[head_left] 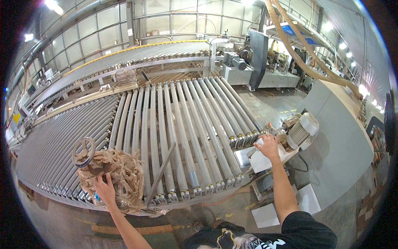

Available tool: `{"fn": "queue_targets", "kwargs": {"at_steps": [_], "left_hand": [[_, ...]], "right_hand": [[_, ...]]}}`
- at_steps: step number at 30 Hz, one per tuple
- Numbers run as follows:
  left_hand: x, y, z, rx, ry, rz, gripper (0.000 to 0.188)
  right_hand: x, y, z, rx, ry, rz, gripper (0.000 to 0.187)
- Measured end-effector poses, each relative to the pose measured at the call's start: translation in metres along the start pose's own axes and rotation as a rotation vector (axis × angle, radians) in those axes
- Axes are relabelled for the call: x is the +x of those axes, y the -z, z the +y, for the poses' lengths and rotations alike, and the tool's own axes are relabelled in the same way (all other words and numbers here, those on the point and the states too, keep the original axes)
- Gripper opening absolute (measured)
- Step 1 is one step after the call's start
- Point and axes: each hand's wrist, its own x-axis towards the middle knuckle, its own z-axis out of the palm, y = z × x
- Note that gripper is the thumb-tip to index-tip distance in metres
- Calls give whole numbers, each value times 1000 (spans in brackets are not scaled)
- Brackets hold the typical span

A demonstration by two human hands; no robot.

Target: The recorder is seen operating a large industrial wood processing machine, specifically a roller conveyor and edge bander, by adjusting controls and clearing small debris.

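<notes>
So the left hand (106, 191) is in the pile of brown strips (130, 176) at the near edge of the roller bed, fingers bent into the front of it, right below a handwheel (84, 152) that pokes up out of the mess. Can't tell if those fingers are actually clenched on any of the strips or just touching them. The pile sits left of center, basically at the corner of the bed. The right hand (268, 146) is well apart from it, over on the other side, with the palm down at the top of a white board (260, 162), just beside a motor (304, 129). Honestly can't tell whether it's gripping anything there either, the fingertips are too small to make out. Between the two hands you've got a bunch of metal rollers (155, 141), with a loose gray bar (161, 175) lying slantwise across a few. Big gray cabinet (336, 141) off to the right, plus a white sheet (265, 216) on the floor.
</notes>
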Motion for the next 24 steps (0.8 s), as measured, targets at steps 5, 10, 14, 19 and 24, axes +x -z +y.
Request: {"fn": "queue_targets", "kwargs": {"at_steps": [5, 10, 14, 19, 24], "left_hand": [[-1, -1, 0, 26, 6, 21, 51], [-1, 0, 3, 26, 26, -1, 52], [-1, 0, 2, 21, 16, -14, 52], [-2, 5, 10, 18, 18, -21, 51], [0, 4, 4, 16, 17, -23, 51]], "right_hand": [[2, 3, -3, -34, -24, -65, 61], [0, 1, 0, 7, -5, -13, 55], [1, -1, 3, 9, -15, -25, 56], [2, 3, -1, -10, -41, -76, 60], [1, 4, -2, -3, -42, -69, 60]]}}
